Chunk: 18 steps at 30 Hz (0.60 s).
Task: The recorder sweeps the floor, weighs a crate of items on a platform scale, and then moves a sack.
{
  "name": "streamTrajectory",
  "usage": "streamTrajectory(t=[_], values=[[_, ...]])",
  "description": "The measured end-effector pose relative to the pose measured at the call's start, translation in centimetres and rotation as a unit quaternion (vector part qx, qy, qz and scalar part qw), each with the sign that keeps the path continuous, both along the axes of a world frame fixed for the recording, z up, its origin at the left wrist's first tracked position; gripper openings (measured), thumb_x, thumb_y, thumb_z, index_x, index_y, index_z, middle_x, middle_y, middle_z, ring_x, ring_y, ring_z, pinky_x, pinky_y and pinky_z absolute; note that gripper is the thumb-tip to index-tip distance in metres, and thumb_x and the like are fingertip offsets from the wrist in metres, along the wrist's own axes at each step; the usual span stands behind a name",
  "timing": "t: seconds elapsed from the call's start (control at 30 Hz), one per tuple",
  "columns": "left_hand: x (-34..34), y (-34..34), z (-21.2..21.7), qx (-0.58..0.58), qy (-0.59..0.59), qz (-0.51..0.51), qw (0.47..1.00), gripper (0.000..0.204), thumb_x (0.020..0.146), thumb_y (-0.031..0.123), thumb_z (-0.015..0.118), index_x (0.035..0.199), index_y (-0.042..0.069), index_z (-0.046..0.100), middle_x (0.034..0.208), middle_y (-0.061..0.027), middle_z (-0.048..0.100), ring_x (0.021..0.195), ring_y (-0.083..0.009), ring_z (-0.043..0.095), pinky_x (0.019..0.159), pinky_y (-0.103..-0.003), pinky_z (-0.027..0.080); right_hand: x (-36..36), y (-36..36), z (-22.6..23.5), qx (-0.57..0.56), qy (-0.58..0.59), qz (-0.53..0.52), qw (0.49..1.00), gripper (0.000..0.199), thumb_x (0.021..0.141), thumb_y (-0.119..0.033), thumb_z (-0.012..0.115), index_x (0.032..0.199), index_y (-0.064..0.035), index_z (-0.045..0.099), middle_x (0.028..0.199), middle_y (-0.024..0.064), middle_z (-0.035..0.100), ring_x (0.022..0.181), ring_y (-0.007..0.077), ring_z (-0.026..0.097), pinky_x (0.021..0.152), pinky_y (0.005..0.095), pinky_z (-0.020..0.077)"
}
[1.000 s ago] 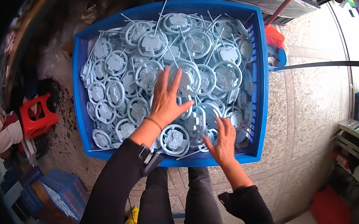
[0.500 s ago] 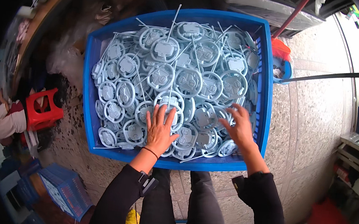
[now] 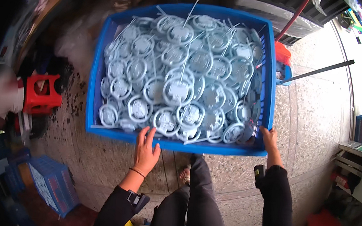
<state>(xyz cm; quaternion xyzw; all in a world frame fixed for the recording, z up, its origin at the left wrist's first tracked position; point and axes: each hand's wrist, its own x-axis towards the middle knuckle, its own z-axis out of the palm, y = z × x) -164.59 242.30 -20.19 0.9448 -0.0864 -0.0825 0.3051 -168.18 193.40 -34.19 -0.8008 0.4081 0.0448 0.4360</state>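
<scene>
A large blue plastic crate (image 3: 178, 146) is heaped with pale blue toy steering wheels (image 3: 178, 92), several with thin moulded stalks sticking up. Near the left part of the crate's front rim is my left hand (image 3: 145, 154), its fingers apart, with the tips at the rim and holding nothing. At the front right corner my right hand (image 3: 270, 141) has its fingers hooked over the crate's side rim. Part of those fingers is hidden by the rim and blur.
A red stool (image 3: 42, 94) stands at left beside a blurred person (image 3: 4, 91). Blue stacked boxes (image 3: 54, 186) lie at lower left. Right of the crate are a red broom (image 3: 282, 53) and a blue dustpan (image 3: 285, 75) with a dark handle. A metal-edged bench (image 3: 360, 156) is further right.
My left hand has come off the steering wheels and back to the front rim. My right hand has gone to the right corner. The crate sits higher in view, and my feet have shifted.
</scene>
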Motion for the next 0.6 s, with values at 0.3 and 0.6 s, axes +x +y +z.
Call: streamTrajectory(t=[0.3, 0.6], values=[[-26.2, 9.2, -0.5, 0.119, 0.117, 0.139, 0.976, 0.041, 0.078, 0.010, 0.057, 0.118, 0.003, 0.048, 0.122, -0.0163, 0.041, 0.109, -0.0344, 0.045, 0.089, -0.040, 0.042, -2.4, 1.0, 1.7, 0.104, -0.008, 0.028, 0.994, 0.028, 0.072, -0.018, 0.064, 0.090, 0.0033, 0.057, 0.072, 0.0085, 0.060, 0.058, 0.0170, 0.057, 0.054, 0.0325, 0.0488], [-47.6, -2.9, -3.9, 0.038, 0.088, 0.294, 0.951, 0.038, 0.078, 0.009, 0.059, 0.114, 0.004, 0.051, 0.113, -0.0160, 0.048, 0.101, -0.0335, 0.051, 0.079, -0.038, 0.049, -17.1, 10.3, -1.6, 0.124, -0.034, 0.087, 0.988, 0.032, 0.069, -0.027, 0.061, 0.078, 0.0043, 0.062, 0.067, 0.0107, 0.059, 0.059, 0.0190, 0.054, 0.057, 0.0356, 0.0434]])
